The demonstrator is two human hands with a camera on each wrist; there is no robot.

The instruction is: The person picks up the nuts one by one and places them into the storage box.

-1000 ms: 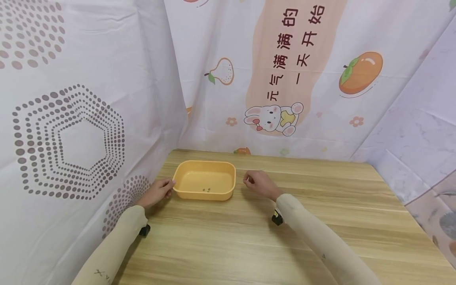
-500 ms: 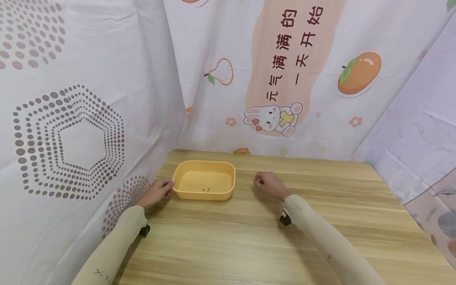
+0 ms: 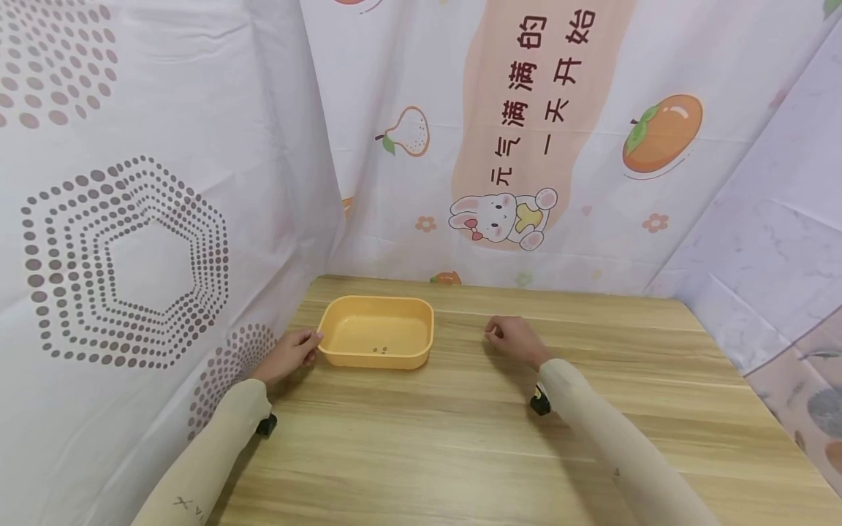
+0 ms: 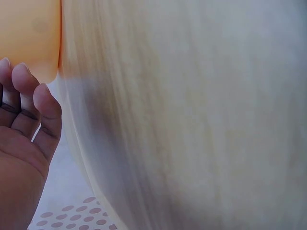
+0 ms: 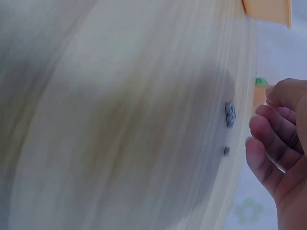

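A yellow plastic basin [image 3: 368,361] with rounded corners stands at the back left of the wooden table, several tiny dark spots or bits [image 3: 379,351] at its bottom. My left hand [image 3: 287,355] holds the basin's left rim, thumb on top; in the left wrist view its curled fingers [image 4: 47,103] lie against the basin wall. To the right of the basin, my right hand [image 3: 517,340] hovers over the table, fingers loosely curled and no object seen between them. Small dark silvery pieces [image 5: 230,115] show beside its fingertips in the right wrist view.
The wood-grain table [image 3: 421,438] reaches back to a printed cloth [image 3: 395,219]. Another white cloth [image 3: 263,183] hangs close along the left side by the left arm, and a pale cloth [image 3: 756,241] closes the right side.
My right hand has moved right, away from the basin, over the table. The left hand stays at the basin's rim, and the basin keeps its place.
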